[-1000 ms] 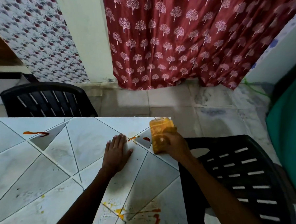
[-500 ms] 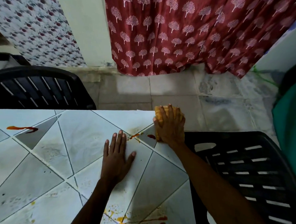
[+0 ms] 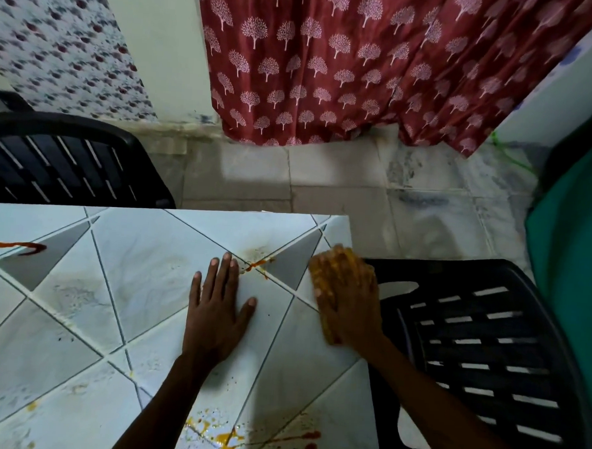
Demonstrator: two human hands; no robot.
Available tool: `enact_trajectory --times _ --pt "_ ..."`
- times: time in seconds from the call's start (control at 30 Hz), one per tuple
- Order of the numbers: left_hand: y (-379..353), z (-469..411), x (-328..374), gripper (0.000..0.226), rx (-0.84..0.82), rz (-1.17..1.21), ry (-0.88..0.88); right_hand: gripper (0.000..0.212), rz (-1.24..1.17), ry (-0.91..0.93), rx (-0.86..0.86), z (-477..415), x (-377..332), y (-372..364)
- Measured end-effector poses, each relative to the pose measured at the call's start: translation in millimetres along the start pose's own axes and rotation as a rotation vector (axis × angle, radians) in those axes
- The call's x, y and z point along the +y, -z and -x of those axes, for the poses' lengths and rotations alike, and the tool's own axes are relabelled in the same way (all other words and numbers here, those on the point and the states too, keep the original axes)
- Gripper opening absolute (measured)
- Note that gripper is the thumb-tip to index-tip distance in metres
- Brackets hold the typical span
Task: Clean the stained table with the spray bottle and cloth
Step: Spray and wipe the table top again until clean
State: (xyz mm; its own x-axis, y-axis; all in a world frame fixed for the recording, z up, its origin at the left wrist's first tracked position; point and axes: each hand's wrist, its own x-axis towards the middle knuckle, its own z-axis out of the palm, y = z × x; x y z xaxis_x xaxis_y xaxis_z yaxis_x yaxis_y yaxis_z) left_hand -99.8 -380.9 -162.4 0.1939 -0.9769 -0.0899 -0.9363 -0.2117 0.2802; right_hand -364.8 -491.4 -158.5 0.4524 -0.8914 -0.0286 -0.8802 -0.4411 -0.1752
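Observation:
The white tiled table carries several stains. A small orange-red smear lies just past my left fingertips, a red streak at the far left, and yellow and red splatter near the front edge. My left hand rests flat on the tabletop, fingers straight. My right hand presses flat on an orange cloth at the table's right edge and is blurred by motion. No spray bottle is in view.
A black slatted plastic chair stands tight against the table's right side, and another chair beyond the far left edge. A red patterned curtain hangs behind over the tiled floor. Something green sits at the far right.
My right hand has dragged the cloth back toward me along the right edge. The red spot on the grey triangle tile is gone. My left hand has stayed put.

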Motion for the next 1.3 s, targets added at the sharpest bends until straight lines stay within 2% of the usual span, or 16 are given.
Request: enact_trajectory --times 0.07,0.1,0.2,0.33,0.47,0.53,0.6,0.7,0.77,0.83,0.93,1.0,1.07,1.17,1.3 --pt "-1 -1 -2 0.075 0.003 0.011 -0.005 0.065 0.019 -0.158 0.028 -58 -10 3" --pt "-2 -1 -3 0.075 0.008 0.010 -0.007 0.064 0.042 -0.181 0.036 -85 -22 5" --pt "-3 -2 -6 0.073 0.003 -0.020 -0.004 0.061 0.073 -0.112 0.078 -126 -65 5" --pt "-1 1 -5 0.069 0.006 -0.038 -0.009 0.058 0.066 0.113 0.069 -51 -85 -1" --pt "0 1 0 0.068 0.014 -0.012 -0.007 0.071 -0.019 0.261 -0.011 38 -42 6" --pt "1 2 1 0.069 0.007 -0.008 -0.008 0.072 -0.030 0.193 -0.001 34 -17 6" --pt "1 0 2 0.069 0.014 -0.006 -0.010 0.071 -0.027 0.035 0.052 -6 -6 5" --pt "2 2 1 0.069 0.026 -0.020 -0.011 0.061 0.008 -0.178 0.082 -86 -25 2" --pt "1 2 0 0.068 0.033 -0.043 -0.008 0.061 0.023 -0.215 0.068 -120 -52 -3" --pt "1 1 -1 0.066 0.031 -0.056 -0.006 0.061 0.017 -0.161 0.087 -119 -81 -7" --pt "0 2 -1 0.064 0.040 -0.061 -0.015 0.057 0.004 0.085 0.094 -53 -101 -9" --pt "0 2 2 0.063 0.046 -0.070 -0.020 0.062 -0.003 0.182 0.052 4 -89 -5" --pt "1 2 3 0.063 0.036 -0.060 -0.016 0.067 -0.003 0.201 -0.005 43 -65 -4" --pt "1 3 3 0.063 0.041 -0.053 -0.008 0.068 0.007 0.134 -0.004 31 -27 -2" --pt "0 2 1 0.063 0.060 -0.052 -0.018 0.064 -0.037 -0.188 0.108 -62 -19 -5"
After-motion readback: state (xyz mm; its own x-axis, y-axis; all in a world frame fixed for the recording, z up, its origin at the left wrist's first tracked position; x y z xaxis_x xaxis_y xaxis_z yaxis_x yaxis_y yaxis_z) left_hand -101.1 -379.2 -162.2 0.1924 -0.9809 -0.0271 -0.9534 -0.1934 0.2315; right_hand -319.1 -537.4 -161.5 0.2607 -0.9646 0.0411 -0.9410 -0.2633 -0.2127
